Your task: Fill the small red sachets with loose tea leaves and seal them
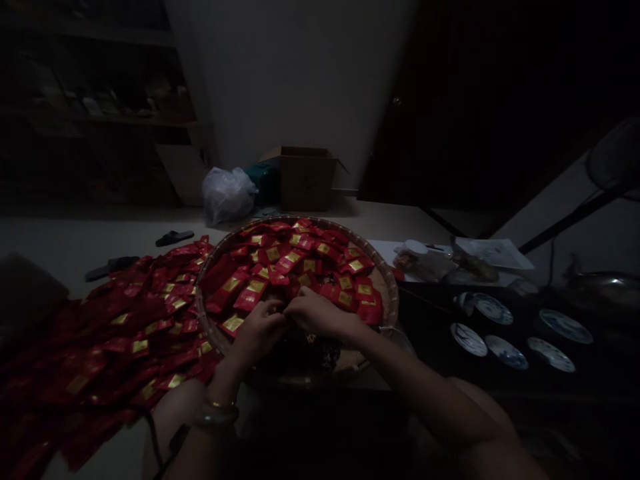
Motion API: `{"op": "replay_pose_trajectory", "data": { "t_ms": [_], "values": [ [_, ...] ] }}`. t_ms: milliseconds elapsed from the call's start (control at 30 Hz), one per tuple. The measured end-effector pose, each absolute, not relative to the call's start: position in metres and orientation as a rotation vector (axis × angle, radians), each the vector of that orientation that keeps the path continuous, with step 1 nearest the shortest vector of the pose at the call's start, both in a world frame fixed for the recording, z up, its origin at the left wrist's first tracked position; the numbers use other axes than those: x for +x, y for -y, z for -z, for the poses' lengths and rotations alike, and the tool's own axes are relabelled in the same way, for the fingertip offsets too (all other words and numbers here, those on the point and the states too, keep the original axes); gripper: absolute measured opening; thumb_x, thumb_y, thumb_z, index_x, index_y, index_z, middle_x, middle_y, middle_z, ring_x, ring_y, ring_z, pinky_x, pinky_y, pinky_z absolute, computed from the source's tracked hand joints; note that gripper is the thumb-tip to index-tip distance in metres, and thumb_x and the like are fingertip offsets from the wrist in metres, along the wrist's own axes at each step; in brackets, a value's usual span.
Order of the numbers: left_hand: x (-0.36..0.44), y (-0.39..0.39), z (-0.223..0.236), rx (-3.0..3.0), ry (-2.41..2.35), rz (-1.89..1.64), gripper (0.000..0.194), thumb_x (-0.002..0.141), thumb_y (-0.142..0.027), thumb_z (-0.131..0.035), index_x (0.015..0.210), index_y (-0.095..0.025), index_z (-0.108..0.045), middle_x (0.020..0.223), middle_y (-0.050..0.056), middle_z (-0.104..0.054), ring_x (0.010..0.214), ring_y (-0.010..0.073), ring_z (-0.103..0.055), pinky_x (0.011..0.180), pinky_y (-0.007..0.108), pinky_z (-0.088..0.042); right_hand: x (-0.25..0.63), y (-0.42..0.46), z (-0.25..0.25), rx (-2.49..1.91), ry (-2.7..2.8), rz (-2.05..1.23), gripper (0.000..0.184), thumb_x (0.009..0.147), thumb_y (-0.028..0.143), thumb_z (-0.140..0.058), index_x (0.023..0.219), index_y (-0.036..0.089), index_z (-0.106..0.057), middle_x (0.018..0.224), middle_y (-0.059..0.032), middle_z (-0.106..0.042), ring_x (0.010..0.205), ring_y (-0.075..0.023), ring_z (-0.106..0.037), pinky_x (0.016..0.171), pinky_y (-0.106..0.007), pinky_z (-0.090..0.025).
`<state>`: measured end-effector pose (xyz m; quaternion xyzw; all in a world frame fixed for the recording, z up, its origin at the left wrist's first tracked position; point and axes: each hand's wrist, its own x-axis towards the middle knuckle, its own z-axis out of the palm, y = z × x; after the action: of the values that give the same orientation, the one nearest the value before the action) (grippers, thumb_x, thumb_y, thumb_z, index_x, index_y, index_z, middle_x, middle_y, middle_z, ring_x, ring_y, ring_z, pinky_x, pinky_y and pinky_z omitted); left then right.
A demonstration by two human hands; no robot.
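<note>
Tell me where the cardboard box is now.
In the head view, the open cardboard box stands centrally by the wall, beyond the woven basket, right of the plastic bag.

Red packets (249,300): gold labels (255,285), print illegible; cardboard box (295,195): dark mark (307,181), unreadable

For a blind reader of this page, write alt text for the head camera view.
Two bare hands, left and right, meet over a round woven tray full of red packets. More red packets cover the floor at left; small blue-and-white dishes sit at right in the dim room.
</note>
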<state>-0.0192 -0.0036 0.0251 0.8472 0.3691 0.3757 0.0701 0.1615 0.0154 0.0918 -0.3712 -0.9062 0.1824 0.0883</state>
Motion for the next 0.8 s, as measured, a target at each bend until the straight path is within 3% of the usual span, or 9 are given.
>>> {"op": "replay_pose_trajectory", "data": {
  "t_ms": [167,333,433,533,667,800],
  "values": [
    [-0.018,0.004,-0.025,2.539,-1.074,-1.213,0.012,0.082,-0.015,-0.057,0.080,-0.020,-0.068,0.104,0.009,-0.061,0.092,0.0181,-0.061,0.073,0.029,-0.054,0.148,-0.022,-0.099,-1.256,2.762,-0.406,0.011,0.081,0.020,-0.059,0.081,0.021,-0.070,0.076,-0.0062,-0.066,0.086,-0.0223,-0.051,0.061,-0.027,-0.035],
    [-0.022,0.002,-0.023,2.517,-1.085,-1.208,0.013,0.081,-0.012,-0.057,0.078,-0.019,-0.067,0.106,0.009,-0.060,0.094,0.0185,-0.062,0.074,0.029,-0.055,0.154,-0.025,-0.094,-1.163,2.492,-0.579,0.010,0.080,0.020,-0.063,0.089,0.018,-0.067,0.087,-0.0041,-0.065,0.080,-0.0149,-0.053,0.071,-0.025,-0.038],
    [-0.023,0.002,-0.023,2.475,-1.078,-1.202,0.013,0.081,-0.012,-0.056,0.081,-0.019,-0.067,0.105,0.009,-0.059,0.094,0.0182,-0.062,0.075,0.029,-0.055,0.162,-0.022,-0.090,-1.080,2.606,-0.583,0.014,0.083,0.020,-0.059,0.093,0.020,-0.068,0.087,-0.0051,-0.065,0.090,-0.0188,-0.049,0.078,-0.028,-0.038],
    [-0.023,0.003,-0.025,2.436,-1.125,-1.200,0.011,0.081,-0.012,-0.056,0.081,-0.018,-0.065,0.106,0.010,-0.058,0.095,0.0188,-0.061,0.076,0.031,-0.055,0.166,-0.018,-0.089,-1.218,2.654,-0.359,0.019,0.086,0.022,-0.055,0.101,0.022,-0.067,0.098,-0.0091,-0.062,0.100,-0.0234,-0.046,0.081,-0.032,-0.038],
    [-0.021,0.007,-0.032,2.580,-1.107,-1.176,0.012,0.081,-0.013,-0.055,0.079,-0.019,-0.066,0.108,0.011,-0.061,0.098,0.0210,-0.059,0.079,0.034,-0.054,0.164,-0.017,-0.087,-1.457,2.613,-0.347,0.021,0.085,0.017,-0.052,0.100,0.020,-0.065,0.098,-0.0085,-0.062,0.088,-0.0203,-0.054,0.072,-0.029,-0.039],
    [-0.020,0.009,-0.039,2.747,-0.997,-1.062,0.019,0.083,-0.013,-0.051,0.078,-0.021,-0.068,0.093,0.006,-0.068,0.090,0.0194,-0.058,0.078,0.034,-0.053,0.160,-0.022,-0.078,-1.478,2.427,-0.518,0.018,0.078,0.012,-0.055,0.090,0.019,-0.065,0.088,-0.0050,-0.065,0.081,-0.0170,-0.059,0.068,-0.025,-0.040]
  ]
}}
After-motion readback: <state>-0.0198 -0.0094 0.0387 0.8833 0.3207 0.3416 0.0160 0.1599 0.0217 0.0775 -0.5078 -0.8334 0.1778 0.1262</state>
